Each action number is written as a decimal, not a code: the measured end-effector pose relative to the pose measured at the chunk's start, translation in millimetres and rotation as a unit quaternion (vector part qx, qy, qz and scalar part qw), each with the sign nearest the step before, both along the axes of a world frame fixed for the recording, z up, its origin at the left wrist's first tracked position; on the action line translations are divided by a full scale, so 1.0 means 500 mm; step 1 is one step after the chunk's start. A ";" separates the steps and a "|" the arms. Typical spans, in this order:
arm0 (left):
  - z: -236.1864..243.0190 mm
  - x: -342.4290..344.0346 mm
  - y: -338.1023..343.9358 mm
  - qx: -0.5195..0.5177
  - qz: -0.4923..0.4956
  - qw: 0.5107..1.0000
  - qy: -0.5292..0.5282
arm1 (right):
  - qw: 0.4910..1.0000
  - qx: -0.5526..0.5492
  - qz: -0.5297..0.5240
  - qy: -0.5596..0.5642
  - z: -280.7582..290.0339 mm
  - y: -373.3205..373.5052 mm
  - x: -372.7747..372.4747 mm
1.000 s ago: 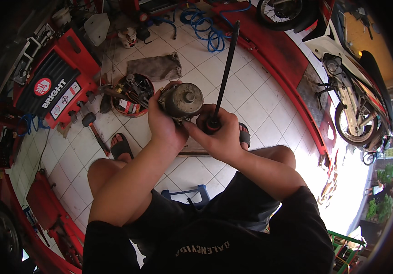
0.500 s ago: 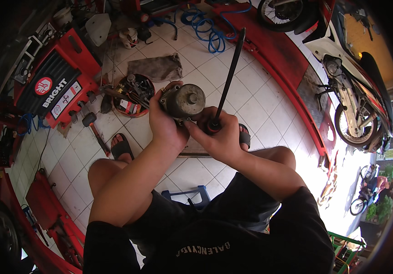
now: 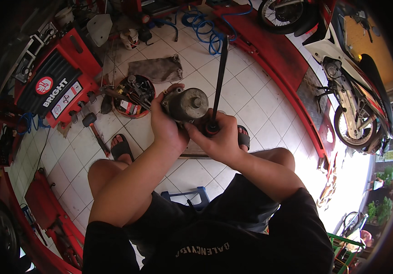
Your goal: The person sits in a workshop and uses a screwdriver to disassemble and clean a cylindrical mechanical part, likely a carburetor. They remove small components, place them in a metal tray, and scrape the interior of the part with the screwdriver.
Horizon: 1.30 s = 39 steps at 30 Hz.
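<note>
Between my knees, my left hand (image 3: 166, 130) is closed around a worn grey metal cylinder (image 3: 186, 104). It has a flanged base and a round boss on its end face, like a small motor housing. My right hand (image 3: 221, 134) grips a long screwdriver (image 3: 219, 84) by its dark handle with red on it. The black shaft points away from me, past the cylinder's right side, its tip clear of the part. My right thumb reaches the cylinder's lower edge, while the fingers behind are partly hidden.
Beyond my left hand stands a round tub (image 3: 135, 109) of tools and parts, with a grey rag (image 3: 156, 68) behind it. A hammer (image 3: 95, 132) lies by my left foot. Red machine left, blue hose (image 3: 199, 23) far, red ramp (image 3: 274, 55) and motorcycle (image 3: 349, 96) right.
The screwdriver's shaft has swung left, its tip dropping slightly in view. The cylinder has shifted a little right and down. Outside at the right, a person with a bicycle has moved lower in view.
</note>
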<state>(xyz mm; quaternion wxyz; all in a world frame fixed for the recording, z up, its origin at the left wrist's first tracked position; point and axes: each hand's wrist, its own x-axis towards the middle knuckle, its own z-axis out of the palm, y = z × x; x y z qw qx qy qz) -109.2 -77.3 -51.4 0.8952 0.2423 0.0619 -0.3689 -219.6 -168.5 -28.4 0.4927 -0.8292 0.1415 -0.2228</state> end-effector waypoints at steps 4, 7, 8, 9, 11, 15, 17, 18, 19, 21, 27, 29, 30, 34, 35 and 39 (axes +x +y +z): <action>-0.004 0.006 -0.007 0.012 0.030 0.999 0.027 | 1.000 0.002 -0.011 -0.006 0.011 0.004 -0.006; -0.007 0.007 -0.007 0.008 0.027 0.999 0.015 | 1.000 -0.009 -0.005 -0.007 0.014 0.006 -0.004; -0.008 0.007 -0.006 0.011 0.025 0.999 0.021 | 1.000 -0.003 -0.008 -0.007 0.014 0.006 -0.003; -0.009 0.007 -0.006 0.014 0.024 0.999 0.022 | 1.000 0.003 -0.007 0.000 0.014 0.005 -0.003; -0.009 0.007 -0.005 0.014 0.018 1.000 0.018 | 1.000 -0.025 -0.005 0.005 0.014 0.003 -0.002; -0.002 0.005 -0.001 0.006 -0.003 1.000 0.006 | 1.000 -0.002 0.009 0.000 0.011 -0.001 -0.006; 0.004 0.004 0.002 0.009 -0.003 1.000 0.011 | 1.000 -0.007 0.006 0.008 0.008 -0.001 -0.005; 0.006 0.003 0.002 0.015 0.001 1.000 0.017 | 1.000 -0.011 0.006 0.010 0.007 -0.001 -0.004; 0.007 0.003 0.002 0.020 0.005 1.000 0.023 | 1.000 -0.018 0.006 0.003 0.005 -0.001 -0.003; 0.008 0.003 0.001 0.017 0.005 1.000 0.023 | 0.999 -0.032 0.004 -0.010 0.002 -0.001 -0.001; -0.001 0.007 -0.001 0.009 0.015 1.000 0.011 | 1.000 -0.004 0.013 0.011 0.001 -0.002 -0.006; -0.004 0.006 0.000 0.012 0.016 1.000 0.011 | 1.000 -0.011 0.011 0.001 0.001 -0.002 -0.005; -0.005 0.006 0.000 0.010 0.011 1.000 0.003 | 1.000 -0.016 0.010 -0.004 0.001 -0.002 -0.005; -0.009 0.006 -0.001 0.008 0.007 1.000 -0.003 | 1.000 -0.019 0.005 -0.025 0.002 0.002 -0.002; -0.009 0.006 -0.001 0.012 0.012 1.000 0.007 | 1.000 -0.015 0.000 -0.027 0.002 0.004 -0.002; -0.008 0.006 -0.001 0.013 0.017 1.000 0.016 | 1.000 -0.003 -0.004 -0.023 0.004 0.006 -0.005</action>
